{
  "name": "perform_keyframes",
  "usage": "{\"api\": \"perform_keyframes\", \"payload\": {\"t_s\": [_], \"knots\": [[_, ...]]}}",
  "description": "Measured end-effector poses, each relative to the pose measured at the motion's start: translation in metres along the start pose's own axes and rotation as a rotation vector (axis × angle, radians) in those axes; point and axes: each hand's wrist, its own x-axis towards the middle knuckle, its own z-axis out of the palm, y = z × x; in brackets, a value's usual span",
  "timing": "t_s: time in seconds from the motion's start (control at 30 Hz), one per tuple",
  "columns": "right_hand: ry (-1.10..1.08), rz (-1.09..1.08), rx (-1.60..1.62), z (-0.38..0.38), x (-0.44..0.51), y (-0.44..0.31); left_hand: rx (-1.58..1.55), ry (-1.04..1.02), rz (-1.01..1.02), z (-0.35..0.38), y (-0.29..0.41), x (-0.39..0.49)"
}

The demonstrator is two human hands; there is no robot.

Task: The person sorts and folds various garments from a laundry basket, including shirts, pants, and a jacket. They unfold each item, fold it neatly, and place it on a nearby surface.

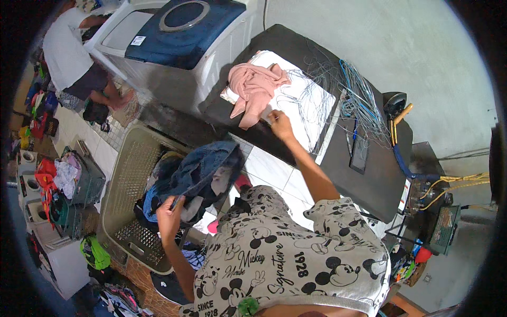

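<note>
My left hand (169, 216) grips the edge of a dark blue denim garment (206, 166), which is bunched up over the near side of a plastic laundry basket (115, 198). Grey and lighter blue cloth shows around and below the denim. My right hand (280, 125) reaches over the dark-covered table (356, 190), its fingers curled near the edge of a white, flat, padded-looking sheet (313, 123). Just beyond those fingers lies a crumpled pink cloth (257, 91). Whether the right fingers pinch anything is not clear.
Several wire hangers (362, 107) lie tangled on the table. A clothes iron (395, 104) and a smartphone (359, 153) are at its right. Beyond stands a washing machine with a blue lid (186, 31). A person in a white shirt (65, 47) bends at the far left, near clothes-filled crates (85, 186).
</note>
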Motion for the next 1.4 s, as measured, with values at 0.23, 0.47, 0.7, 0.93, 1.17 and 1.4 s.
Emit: {"api": "perform_keyframes", "payload": {"t_s": [0.23,0.47,0.7,0.93,1.17,1.4], "knots": [[0.366,0.125,-0.211,-0.078,0.124,0.093,-0.014,0.251,0.051,0.032,0.005,0.009],[0.290,0.206,-0.454,-0.096,0.193,0.159,-0.205,0.342,-0.077,0.043,0.014,0.022],[-0.057,0.013,-0.690,-0.114,0.204,0.151,-0.288,0.353,-0.114,0.041,0.008,0.023],[-0.038,-0.440,-0.716,-0.172,0.201,0.130,-0.317,0.403,-0.039,0.043,0.007,0.032],[-0.172,-0.534,-0.559,-0.206,0.187,0.094,-0.755,0.328,-0.129,0.044,0.009,0.038],[-0.412,-0.430,-0.663,-0.219,0.178,0.064,-0.665,0.384,-0.096,0.038,-0.009,0.042]]}}
